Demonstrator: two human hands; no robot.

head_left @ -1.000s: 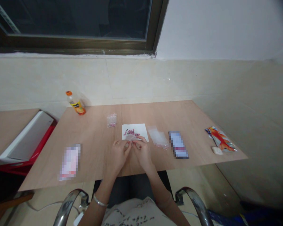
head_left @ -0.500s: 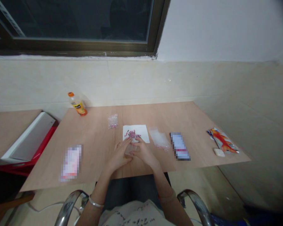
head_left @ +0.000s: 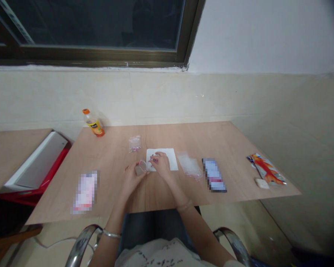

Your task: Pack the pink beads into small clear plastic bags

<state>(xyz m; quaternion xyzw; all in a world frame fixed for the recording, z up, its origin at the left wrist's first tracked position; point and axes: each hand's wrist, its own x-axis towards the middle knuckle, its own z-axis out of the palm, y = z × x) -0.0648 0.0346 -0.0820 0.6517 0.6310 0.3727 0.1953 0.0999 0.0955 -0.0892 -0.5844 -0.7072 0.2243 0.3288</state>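
Note:
My left hand (head_left: 131, 179) holds a small clear plastic bag (head_left: 140, 170) between thumb and fingers, its mouth spread into a round opening towards the right. Just right of it is a white sheet of paper (head_left: 171, 157), flat on the table. Over this paper my right hand (head_left: 162, 164) reaches, its fingers curled together around small pink pieces (head_left: 154, 160). The hand hides most of these pieces, so their exact kind is not clear. A thin gap separates the bag from the right fingertips.
A filled clear bag (head_left: 134, 144) lies behind the hands, with flat plastic bags (head_left: 189, 165) right of the paper. Two phone-like items (head_left: 85, 191) (head_left: 214, 175), a juice bottle (head_left: 94, 124), an orange packet (head_left: 267, 168) and a white case (head_left: 262, 183) are spread over the table (head_left: 114, 159).
My hands have moved apart. The left has shifted left with the bag, now opened wide, while the right has gone forward onto the pink pieces on the paper.

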